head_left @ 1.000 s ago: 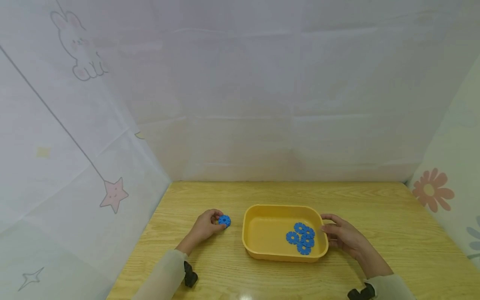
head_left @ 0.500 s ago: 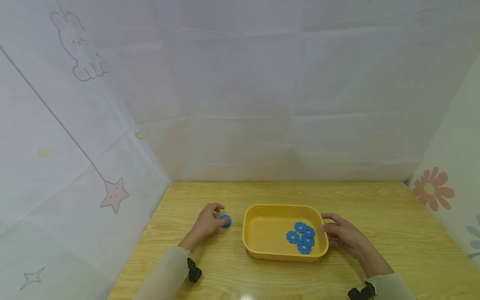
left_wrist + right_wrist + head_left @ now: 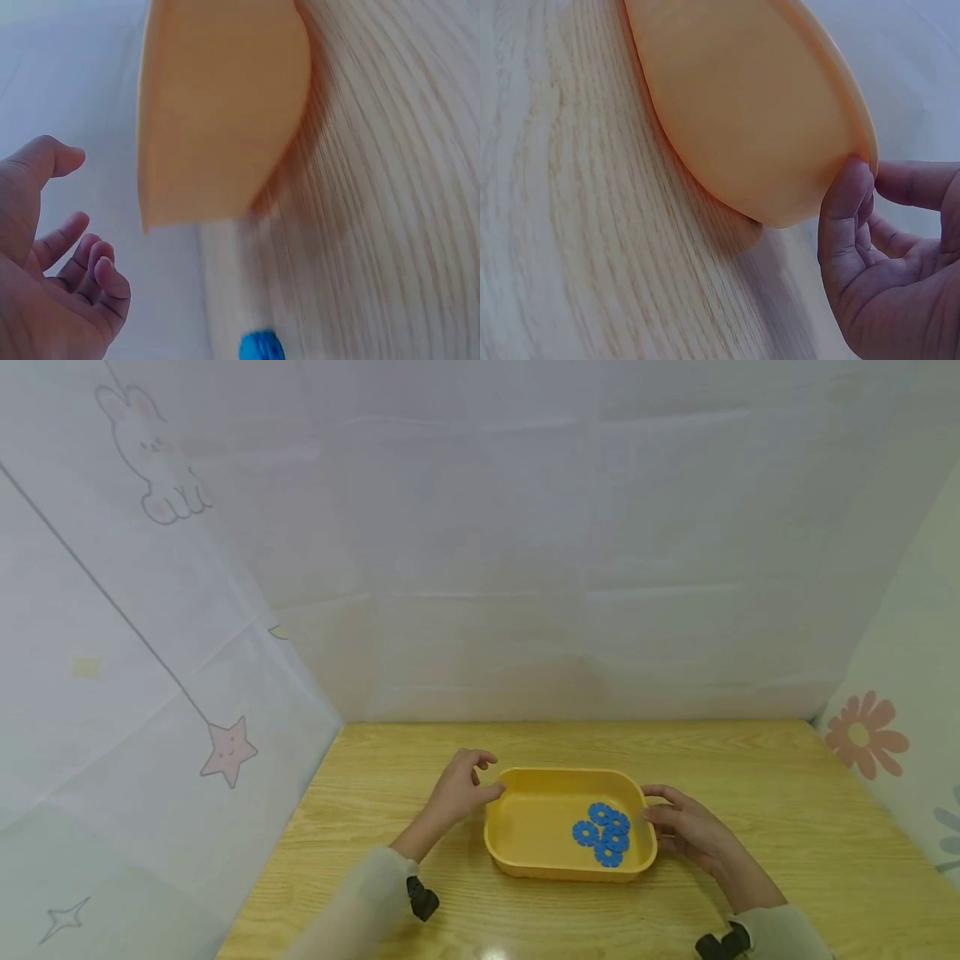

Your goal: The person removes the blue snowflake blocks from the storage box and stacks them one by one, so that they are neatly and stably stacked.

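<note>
A yellow plastic basin [image 3: 536,827] stands on the table, with several blue notched snowflake discs [image 3: 602,835] lying in its right half. My left hand [image 3: 456,789] hovers over the basin's left rim, fingers loosely bent and thumb spread, with nothing between them. In the left wrist view this hand [image 3: 64,255] is apart from the basin wall. Another blue piece [image 3: 261,346] shows on the table at the bottom of that view; in the head view the left hand hides it. My right hand [image 3: 686,831] pinches the basin's right rim between thumb and fingers [image 3: 845,217].
The wooden table [image 3: 420,910] runs back to a pale cloth backdrop [image 3: 480,568]. Printed cloth walls [image 3: 150,777] stand at the left and right. Each wrist wears a black camera mount [image 3: 422,898].
My left hand has let go of the blue piece on the table and moved right to the basin's left rim. The right hand and the basin stay put.
</note>
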The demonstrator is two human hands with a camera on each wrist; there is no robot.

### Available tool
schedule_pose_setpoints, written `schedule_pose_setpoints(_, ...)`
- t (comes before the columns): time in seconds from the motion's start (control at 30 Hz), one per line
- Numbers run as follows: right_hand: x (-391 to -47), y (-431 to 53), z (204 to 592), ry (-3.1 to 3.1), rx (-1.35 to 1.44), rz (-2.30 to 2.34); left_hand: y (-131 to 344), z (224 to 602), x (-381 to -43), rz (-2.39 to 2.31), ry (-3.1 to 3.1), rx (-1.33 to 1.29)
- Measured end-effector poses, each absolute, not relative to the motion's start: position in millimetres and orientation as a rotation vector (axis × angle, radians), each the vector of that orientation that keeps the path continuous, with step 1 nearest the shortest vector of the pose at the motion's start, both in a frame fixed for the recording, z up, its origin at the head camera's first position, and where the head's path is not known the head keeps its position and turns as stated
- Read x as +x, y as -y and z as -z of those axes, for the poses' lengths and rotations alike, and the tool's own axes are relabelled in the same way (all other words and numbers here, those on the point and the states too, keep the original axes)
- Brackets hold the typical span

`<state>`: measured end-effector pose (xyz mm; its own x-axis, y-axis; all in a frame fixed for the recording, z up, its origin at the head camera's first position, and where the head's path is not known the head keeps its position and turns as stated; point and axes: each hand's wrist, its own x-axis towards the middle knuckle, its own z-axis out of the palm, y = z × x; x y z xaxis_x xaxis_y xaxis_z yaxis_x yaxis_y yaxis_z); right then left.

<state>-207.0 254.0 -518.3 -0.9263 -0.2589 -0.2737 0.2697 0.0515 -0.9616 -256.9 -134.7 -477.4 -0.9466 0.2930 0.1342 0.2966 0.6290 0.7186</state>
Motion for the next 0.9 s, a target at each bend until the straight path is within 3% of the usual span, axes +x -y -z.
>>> schedule_pose_setpoints(0.67,-207.6,-253.7,518.7,-1.924,-0.007,1.938,64.6,487.6,-240.2,1.222,2.951,-0.75)
schedule_pose_setpoints(0.9,-208.1,-253.5,519.3,-1.93,0.011,1.942,47.8,496.6,-233.4,1.256,3.002,-0.703)
